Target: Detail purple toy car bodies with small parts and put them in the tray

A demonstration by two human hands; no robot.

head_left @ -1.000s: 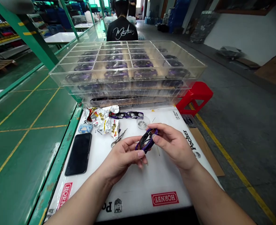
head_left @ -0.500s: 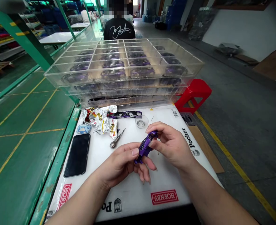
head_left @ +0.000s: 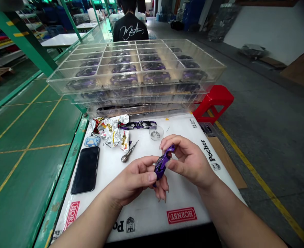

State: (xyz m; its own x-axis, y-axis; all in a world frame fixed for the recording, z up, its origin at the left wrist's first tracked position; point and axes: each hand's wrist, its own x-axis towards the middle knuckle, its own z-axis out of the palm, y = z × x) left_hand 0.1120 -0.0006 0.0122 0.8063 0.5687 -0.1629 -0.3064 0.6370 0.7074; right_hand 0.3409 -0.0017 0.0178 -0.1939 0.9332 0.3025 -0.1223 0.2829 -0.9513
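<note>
A purple toy car body [head_left: 161, 165] is held tilted above the white table covering [head_left: 141, 213]. My left hand [head_left: 139, 175] grips its lower end between thumb and fingers. At the upper end, my right hand [head_left: 185, 158] pinches it with thumb and forefinger. To the left of the hands lies a small screwdriver [head_left: 128, 154] with a metal handle. A clear round dish [head_left: 156, 133] with tiny metal pieces stands beyond the hands. More purple and black car parts [head_left: 139, 125] lie behind the screwdriver.
Stacked clear compartment trays [head_left: 131, 81] with purple car bodies stand at the back. On the left are a black phone [head_left: 85, 170], a blue patterned case [head_left: 92, 141] and crumpled wrappers [head_left: 116, 134]. A red stool [head_left: 215, 100] is at right; a person [head_left: 130, 27] sits beyond.
The car body has turned slightly in my hands, and its side now shows narrower. My left thumb has shifted a little right and down. The view has moved slightly.
</note>
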